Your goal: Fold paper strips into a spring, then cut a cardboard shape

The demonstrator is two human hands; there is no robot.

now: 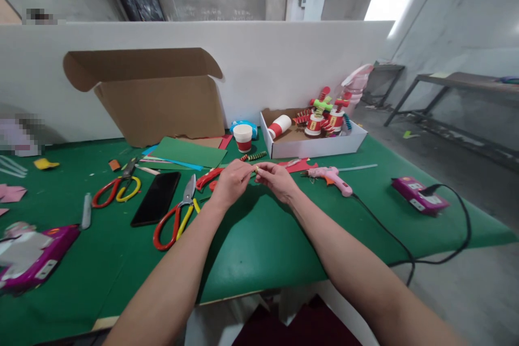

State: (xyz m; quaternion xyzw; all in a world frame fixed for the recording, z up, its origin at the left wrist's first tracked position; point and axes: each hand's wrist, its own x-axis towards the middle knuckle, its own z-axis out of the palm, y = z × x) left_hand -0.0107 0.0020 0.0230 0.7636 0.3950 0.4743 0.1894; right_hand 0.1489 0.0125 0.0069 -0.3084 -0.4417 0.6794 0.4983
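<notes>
Over the green table point(251, 259), my left hand point(232, 183) and my right hand point(279, 179) meet with fingertips pinched together. Between them shows a tiny yellowish piece point(256, 169), too small to name and mostly covered by the fingers. Just beyond the hands lies a folded paper spring point(256, 155) in dark and light colours. A white paper cup point(243, 138) with a red band stands behind it. Red paper point(302, 165) lies by my right hand, and a pink glue gun point(330, 177) rests farther right. Left of my left hand are red-and-yellow-handled scissors point(178, 213).
A black phone point(156, 199), second scissors point(119, 186) and coloured paper sheets point(190, 152) lie left. Behind stand an open cardboard box point(160, 108) and a white box point(316, 147) of paper-cup figures. The glue gun's cord runs to a purple power strip point(419, 194).
</notes>
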